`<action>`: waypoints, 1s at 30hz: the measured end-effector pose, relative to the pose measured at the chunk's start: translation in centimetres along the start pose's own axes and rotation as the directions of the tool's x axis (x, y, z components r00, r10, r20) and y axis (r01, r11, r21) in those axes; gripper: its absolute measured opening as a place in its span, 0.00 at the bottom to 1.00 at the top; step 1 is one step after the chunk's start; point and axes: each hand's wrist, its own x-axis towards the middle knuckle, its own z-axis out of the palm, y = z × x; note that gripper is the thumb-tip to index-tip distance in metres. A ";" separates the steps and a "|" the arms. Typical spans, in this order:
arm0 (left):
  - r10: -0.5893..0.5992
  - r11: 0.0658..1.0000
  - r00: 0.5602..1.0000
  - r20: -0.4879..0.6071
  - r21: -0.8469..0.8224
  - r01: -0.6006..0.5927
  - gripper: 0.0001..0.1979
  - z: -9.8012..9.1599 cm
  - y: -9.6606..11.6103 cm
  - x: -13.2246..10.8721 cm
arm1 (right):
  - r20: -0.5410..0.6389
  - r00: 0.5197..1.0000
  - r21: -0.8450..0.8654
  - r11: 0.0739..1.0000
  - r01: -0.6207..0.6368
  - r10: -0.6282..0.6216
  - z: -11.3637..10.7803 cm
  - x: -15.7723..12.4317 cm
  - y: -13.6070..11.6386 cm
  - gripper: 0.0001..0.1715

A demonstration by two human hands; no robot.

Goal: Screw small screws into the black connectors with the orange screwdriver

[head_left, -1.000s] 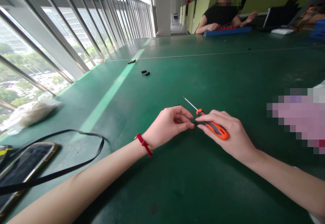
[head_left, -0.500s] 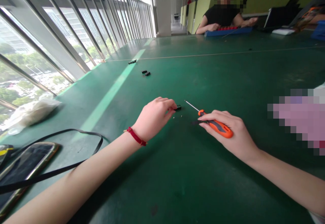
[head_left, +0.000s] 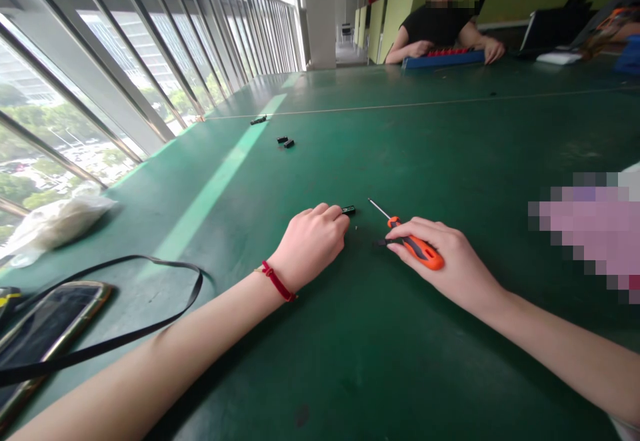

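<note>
My left hand [head_left: 310, 244] rests on the green bench top [head_left: 400, 161], fingers curled, with the tips against a small black plastic piece [head_left: 349, 210]. I cannot tell whether it is gripped. My right hand [head_left: 443, 261] is wrapped round an orange and grey screwdriver [head_left: 419, 252], whose thin steel shaft points up and left, with its tip near that piece. Another small black part [head_left: 380, 243] pokes out under my right fingers. Further off lie several similar black pieces [head_left: 285, 141].
A phone [head_left: 47, 334] with a black strap [head_left: 125, 321] and a plastic bag [head_left: 60, 221] lie at left, beside the glass railing [head_left: 150, 74]. A blurred pink object [head_left: 585, 227] sits at right. Across the bench, a co-worker [head_left: 435, 27] has a blue tray [head_left: 443, 59].
My hands have moved apart since the earliest frame. My left hand went left and now lies on the bench by the black piece. My right hand has shifted only slightly with the screwdriver.
</note>
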 end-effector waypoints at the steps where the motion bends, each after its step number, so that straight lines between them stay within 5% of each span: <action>1: 0.001 1.000 1.000 -0.024 -0.024 -0.001 0.09 0.2 0.1 0.0 | 0.000 1.000 0.008 1.000 -0.005 0.005 0.0 0.0 0.0 0.05; 7: -0.024 0.925 0.985 -0.174 -0.377 -0.044 0.05 0.5 0.6 -0.3 | -0.010 0.999 0.088 0.995 -0.037 0.038 0.0 0.1 0.1 0.04; 17: -0.033 0.726 0.990 -0.134 -0.684 -0.068 0.07 0.8 1.2 -0.3 | 0.008 1.000 0.050 0.999 -0.001 0.000 0.0 0.0 0.1 0.04; 22: -0.068 0.678 0.990 -0.126 -0.733 -0.046 0.07 0.9 1.1 -0.2 | -0.012 0.999 0.001 0.999 0.039 -0.039 0.2 -0.1 0.1 0.05; 30: -0.017 0.765 0.990 -0.140 -0.640 -0.077 0.08 0.8 1.4 -0.4 | 0.001 0.999 -0.005 0.999 0.033 -0.033 0.1 -0.1 -0.1 0.04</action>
